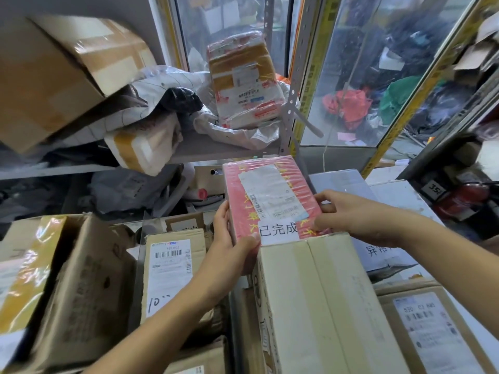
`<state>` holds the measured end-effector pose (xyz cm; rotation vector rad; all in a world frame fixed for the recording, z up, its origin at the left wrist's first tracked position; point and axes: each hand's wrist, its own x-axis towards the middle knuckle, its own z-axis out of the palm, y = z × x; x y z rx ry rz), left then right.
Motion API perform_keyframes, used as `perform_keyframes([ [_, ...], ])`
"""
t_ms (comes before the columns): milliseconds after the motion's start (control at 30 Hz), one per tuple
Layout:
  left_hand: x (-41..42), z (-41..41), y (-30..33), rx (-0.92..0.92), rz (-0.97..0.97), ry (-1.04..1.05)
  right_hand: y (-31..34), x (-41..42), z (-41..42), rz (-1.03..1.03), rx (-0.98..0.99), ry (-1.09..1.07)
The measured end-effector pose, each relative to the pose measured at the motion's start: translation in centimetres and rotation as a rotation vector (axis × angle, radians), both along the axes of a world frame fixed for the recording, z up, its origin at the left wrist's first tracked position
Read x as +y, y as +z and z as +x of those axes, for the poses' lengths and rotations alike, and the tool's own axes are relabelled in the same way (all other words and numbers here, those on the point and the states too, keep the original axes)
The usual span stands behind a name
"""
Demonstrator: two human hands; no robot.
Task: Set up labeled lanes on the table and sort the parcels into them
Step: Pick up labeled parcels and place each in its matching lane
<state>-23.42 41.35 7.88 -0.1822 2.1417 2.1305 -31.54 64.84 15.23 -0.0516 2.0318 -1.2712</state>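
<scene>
A red parcel [267,190] wrapped in clear film, with a white shipping label on top, lies at the middle of the view. My left hand [229,238] grips its left near edge. My right hand [348,214] holds its right near corner. A white paper lane label [278,231] with printed characters lies at the parcel's near end, between my hands. A tall beige carton [318,300] stands right in front of the label and hides the parcel's near edge. A second white label [378,252] lies to the right, partly under my right forearm.
Brown cartons [172,268] with shipping labels crowd the left and near side; another carton [429,330] sits at lower right. A metal shelf [216,151] behind holds boxes, bags and a taped parcel [243,79]. Glass panels stand at the back right.
</scene>
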Motion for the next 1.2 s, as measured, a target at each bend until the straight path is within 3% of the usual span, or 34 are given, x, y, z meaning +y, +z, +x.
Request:
perform_keyframes([
  [767,-1.5,0.7,1.9,-0.024,-0.184,0.034,0.4,-0.8,-0.1,0.062,0.190,-0.084],
  [1033,-3.2,1.4,4.3,0.142,-0.454,0.043,4.1,-2.5,2.5,0.344,0.665,0.020],
  [1200,-5.8,3.1,8.0,0.262,-0.562,0.046,6.5,-6.6,6.2,0.345,0.862,0.116],
])
